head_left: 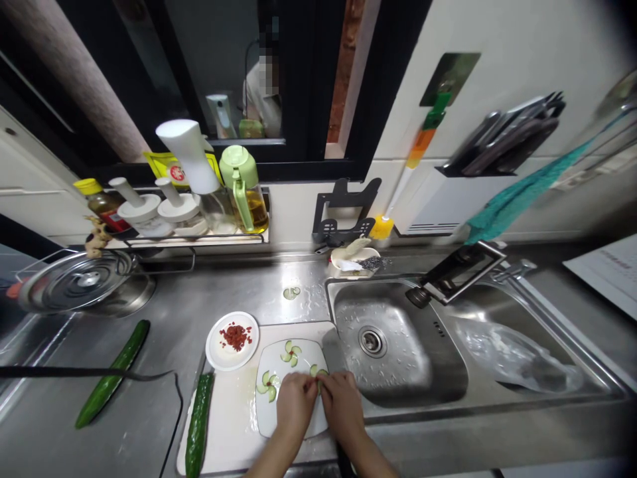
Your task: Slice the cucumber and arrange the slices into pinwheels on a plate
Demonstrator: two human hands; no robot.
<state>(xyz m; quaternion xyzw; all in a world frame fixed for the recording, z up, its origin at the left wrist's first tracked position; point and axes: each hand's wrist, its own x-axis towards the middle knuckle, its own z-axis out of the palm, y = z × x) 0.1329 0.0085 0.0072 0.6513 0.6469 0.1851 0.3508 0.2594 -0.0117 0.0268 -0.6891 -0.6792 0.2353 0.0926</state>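
Observation:
My left hand [297, 401] and my right hand [343, 401] meet over the right side of a white square plate [266, 418], fingers pinched close together. Between the fingertips shows a green cucumber slice [319, 385], partly hidden, against a group of cucumber slices [318, 370] on the plate. What my left fingers hold, if anything, is too small to make out. Two other flower-like groups of slices, one at the back [291, 354] and one at the left [267, 386], have red bits in their centres. The plate rests on a light cutting board [236, 411].
A round white dish [217, 348] holds small red pieces. One cucumber [199, 425] lies on the board's left edge, another cucumber [113, 375] on the counter. Right of the board is a steel sink [398, 372]. A dark handle [344, 461] lies under my right wrist.

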